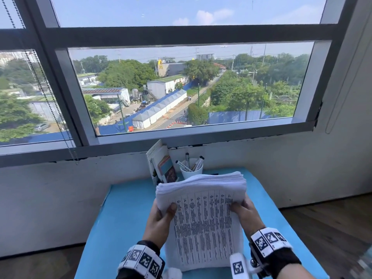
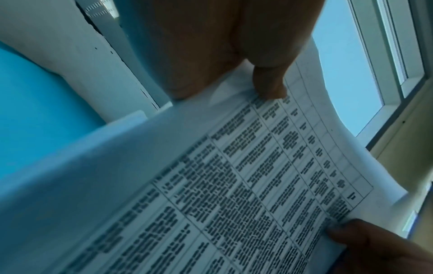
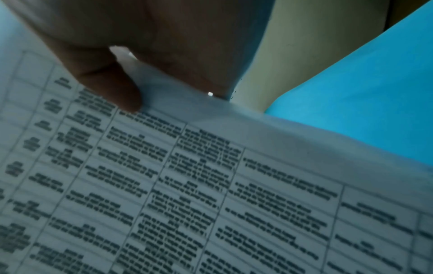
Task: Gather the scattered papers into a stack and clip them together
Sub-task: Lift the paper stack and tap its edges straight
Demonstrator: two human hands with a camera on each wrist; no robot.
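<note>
stack of papers (image 1: 203, 218) held upright over the blue table (image 1: 112, 222), its lower edge at or near the table surface; contact cannot be confirmed. top of the stack curls away from the person, toward the white cup (image 1: 191, 172). the facing sheet carries a printed table in dense rows and columns.

left hand (image 1: 159, 220) grips the left edge of the stack, thumb pressed on the printed face, remaining fingers behind the sheets. right hand (image 1: 246, 214) grips the right edge of the stack the same way, thumb on the face, fingers behind. both hands are closed around the paper. the wrist views confirm each thumb lying on the printed sheet.

beyond the stack, the white cup holds several markers (image 1: 198, 163). to the left of the cup and beyond the stack, a few booklets (image 1: 163, 164) stand upright against the wall under the window (image 1: 189, 87).

no clip is visible in any view.
</note>
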